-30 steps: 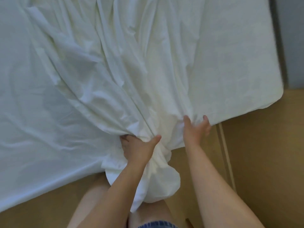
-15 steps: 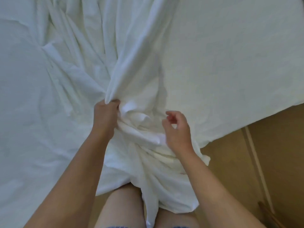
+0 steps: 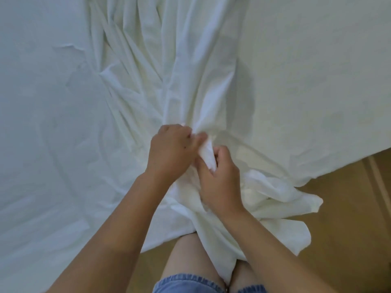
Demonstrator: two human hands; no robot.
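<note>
- Our left hand grips a gathered bunch of the white sheet — fingers curled round the cloth.
- Our right hand pinches the same bunch just below, close beside the left.
- The sheet fans out in folds across the bed — its loose end hangs over the edge against our legs, beside the wooden floor.

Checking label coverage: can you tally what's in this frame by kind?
white bedsheet: 1
hands gripping it: 2, left hand and right hand
bed: 1
denim shorts: 1
wooden floor: 1
total: 6
</note>
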